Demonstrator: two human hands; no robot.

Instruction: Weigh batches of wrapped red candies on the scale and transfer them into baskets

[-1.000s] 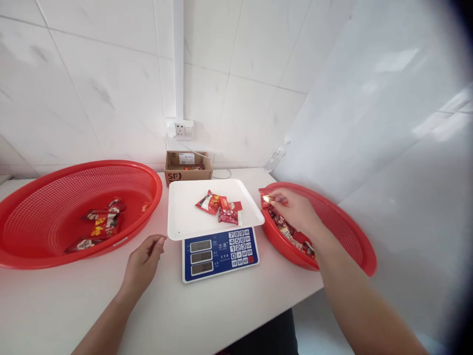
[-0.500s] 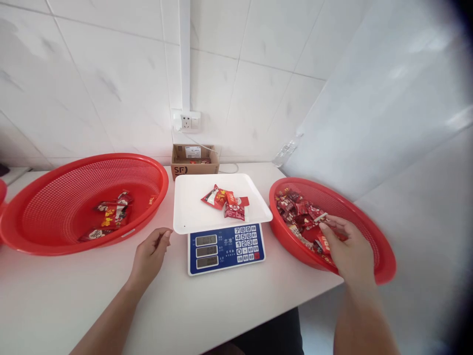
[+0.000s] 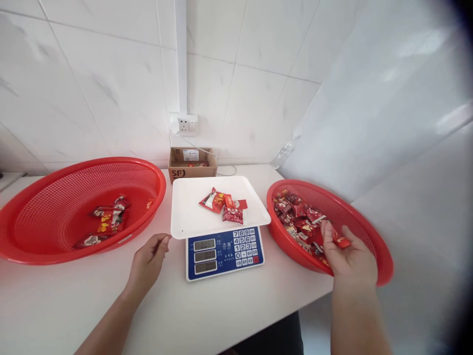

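Note:
My right hand (image 3: 351, 259) is over the right red basket (image 3: 384, 268), its fingers closed on a small red snack packet (image 3: 340, 240). Many red and dark-red packets (image 3: 295, 209) lie heaped in that basket below it. My left hand (image 3: 150, 261) hovers by the near left corner of the white scale tray (image 3: 192, 209), fingers curled together with nothing visible in them. On the tray rest a red-and-white packet (image 3: 212, 201) and a dark-red packet (image 3: 232, 213), touching. The blue scale panel (image 3: 225, 251) faces me, its digits too faint to read surely.
A larger red basket (image 3: 44, 197) stands on the left with a few packets (image 3: 109, 217) inside. Behind the tray is a small cardboard box (image 3: 194, 171) against the tiled wall, below a socket (image 3: 184, 124). The white table (image 3: 177, 315) ends at a slanting front edge.
My right hand has taken up a red packet, now showing between the fingers, and turned slightly more palm-up. My left hand stays by the tray. The view has shifted slightly.

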